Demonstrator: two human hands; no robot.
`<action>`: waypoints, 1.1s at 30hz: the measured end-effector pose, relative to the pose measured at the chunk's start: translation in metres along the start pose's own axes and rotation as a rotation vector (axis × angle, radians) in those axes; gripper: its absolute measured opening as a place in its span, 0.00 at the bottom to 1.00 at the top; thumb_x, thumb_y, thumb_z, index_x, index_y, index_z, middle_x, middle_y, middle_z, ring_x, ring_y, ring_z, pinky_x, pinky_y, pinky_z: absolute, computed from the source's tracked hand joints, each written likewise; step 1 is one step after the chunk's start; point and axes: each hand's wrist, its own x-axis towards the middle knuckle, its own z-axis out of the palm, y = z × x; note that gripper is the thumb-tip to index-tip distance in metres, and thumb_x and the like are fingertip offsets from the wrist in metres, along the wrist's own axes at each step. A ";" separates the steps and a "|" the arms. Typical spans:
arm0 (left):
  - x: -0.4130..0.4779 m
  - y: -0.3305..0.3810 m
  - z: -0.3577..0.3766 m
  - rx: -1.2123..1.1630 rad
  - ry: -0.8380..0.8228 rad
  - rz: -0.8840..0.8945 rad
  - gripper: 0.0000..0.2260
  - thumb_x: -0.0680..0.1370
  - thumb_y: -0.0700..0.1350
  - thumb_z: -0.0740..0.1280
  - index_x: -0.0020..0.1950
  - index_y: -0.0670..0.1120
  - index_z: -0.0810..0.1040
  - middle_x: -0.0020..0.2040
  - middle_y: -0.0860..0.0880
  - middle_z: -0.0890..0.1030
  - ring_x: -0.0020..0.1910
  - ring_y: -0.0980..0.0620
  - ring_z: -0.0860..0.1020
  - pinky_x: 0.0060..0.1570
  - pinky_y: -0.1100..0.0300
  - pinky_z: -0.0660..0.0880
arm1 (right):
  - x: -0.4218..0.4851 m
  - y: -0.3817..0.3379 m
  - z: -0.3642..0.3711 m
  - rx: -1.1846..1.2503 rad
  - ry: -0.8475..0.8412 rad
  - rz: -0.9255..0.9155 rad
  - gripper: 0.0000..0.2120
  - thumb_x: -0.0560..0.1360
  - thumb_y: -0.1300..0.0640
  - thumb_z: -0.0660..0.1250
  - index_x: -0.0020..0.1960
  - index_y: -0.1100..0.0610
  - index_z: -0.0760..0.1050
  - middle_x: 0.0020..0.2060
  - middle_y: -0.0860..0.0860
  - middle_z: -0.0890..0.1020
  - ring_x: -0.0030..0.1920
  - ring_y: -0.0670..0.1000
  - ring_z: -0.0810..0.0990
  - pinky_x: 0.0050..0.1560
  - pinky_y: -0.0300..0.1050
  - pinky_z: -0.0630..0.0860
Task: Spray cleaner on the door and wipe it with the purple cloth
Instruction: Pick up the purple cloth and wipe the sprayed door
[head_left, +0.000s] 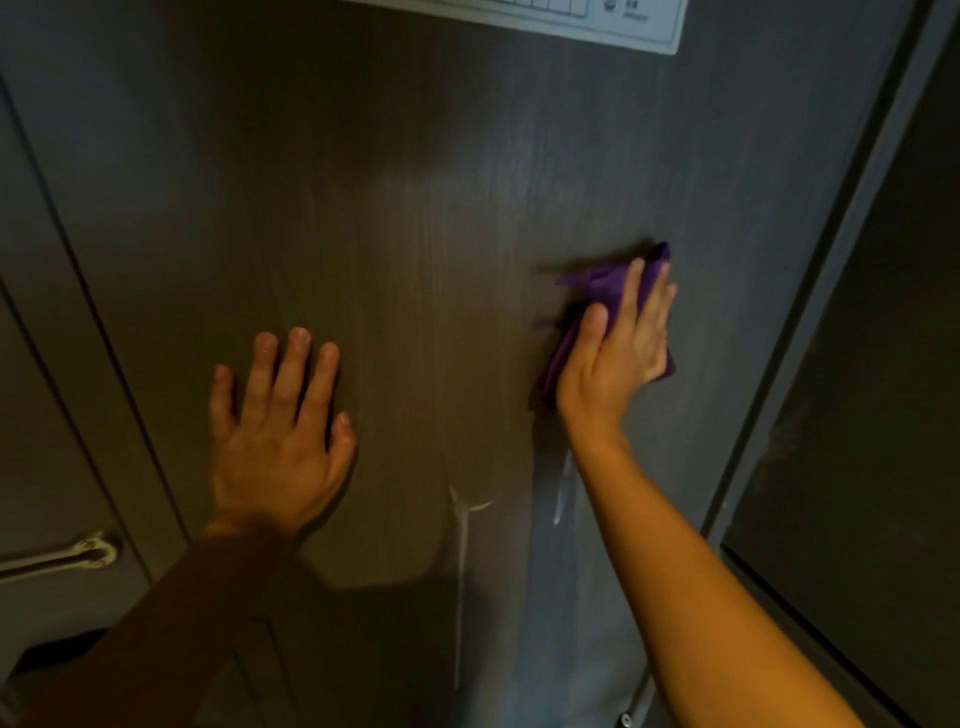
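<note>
Dim hallway, with a dark wood-grain door (415, 218) filling nearly the whole view; grey frame (852, 249) running down the 3 o'clock side, a pale sign (623, 21) stuck near 12 o'clock, a metal handle (78, 556) low at 8 o'clock.

Right hand (618, 348) at about 3 o'clock of the panel, fingers spread and flat, pinning the purple cloth (602, 286) against the wood (bunched rather than folded, corners poking out above the fingertips and below the heel of the palm). Pressed open-palmed like that probably to spread pressure across the rag instead of pinching it.

Left hand (280, 426) at about 8 o'clock, empty, fingers splayed and laid flat on the door. Likely there to brace the body and stop the door swinging under the push of the wiping.

Pale wet streaks (460, 571) trailing downward near 6 o'clock, between the two forearms, plus a shorter run just under the right wrist. Apparently cleaner already on the surface and dripping. No spray bottle in sight.

Judged as the wiping stage, spraying seemingly done. Lower drips yet to be caught, so probably a downward pass needed toward 6 o'clock. Blur around the cloth edges, so exact fold hard to tell.
</note>
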 end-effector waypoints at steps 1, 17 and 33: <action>0.000 -0.001 0.000 0.000 0.003 0.003 0.29 0.81 0.51 0.61 0.81 0.45 0.62 0.81 0.41 0.63 0.83 0.45 0.51 0.78 0.39 0.49 | 0.005 -0.002 0.006 -0.054 -0.039 -0.007 0.28 0.83 0.41 0.48 0.81 0.45 0.56 0.83 0.52 0.53 0.83 0.56 0.49 0.74 0.66 0.52; -0.002 -0.001 0.001 -0.034 0.009 0.019 0.29 0.81 0.50 0.61 0.82 0.44 0.61 0.82 0.41 0.60 0.83 0.41 0.52 0.79 0.39 0.46 | -0.124 0.084 0.039 -0.111 -0.108 0.135 0.26 0.84 0.42 0.45 0.81 0.38 0.45 0.82 0.50 0.54 0.82 0.53 0.50 0.72 0.66 0.58; -0.145 0.028 0.029 -0.161 -0.089 -0.160 0.30 0.81 0.49 0.65 0.82 0.51 0.59 0.81 0.44 0.62 0.83 0.47 0.49 0.80 0.44 0.45 | -0.180 0.018 0.022 0.017 -0.161 -0.062 0.25 0.84 0.43 0.49 0.80 0.46 0.55 0.81 0.52 0.61 0.81 0.54 0.58 0.68 0.56 0.61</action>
